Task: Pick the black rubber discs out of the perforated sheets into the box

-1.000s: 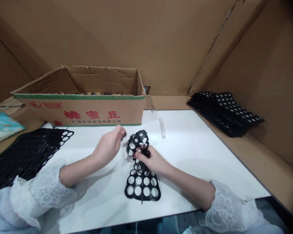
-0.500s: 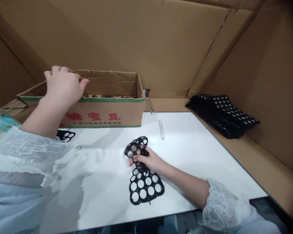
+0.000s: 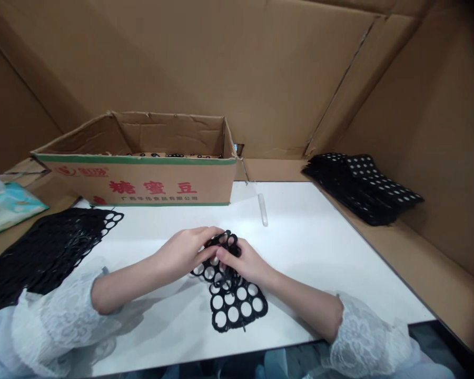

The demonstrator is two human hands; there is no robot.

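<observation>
A black sheet full of round holes (image 3: 239, 305) is bunched at its middle, its lower part lying flat on the white table. My right hand (image 3: 247, 259) pinches the bunched part from the right. From the left, my left hand (image 3: 193, 250) has its fingers closed on the upper part of the same sheet. Both hands touch or nearly touch at the fingertips, and the fingers partly hide the folded material between them.
An open cardboard box (image 3: 142, 181) with small black pieces inside stands at the back left. Black perforated sheets (image 3: 43, 247) are piled left, and another stack (image 3: 363, 184) lies right. A clear tube (image 3: 263, 209) lies on the white table (image 3: 308, 237). A plastic packet (image 3: 16, 208) is far left.
My left hand has come down from above the box to the sheet and closed on it. My right hand has stayed on the sheet, whose upper part now spreads further left.
</observation>
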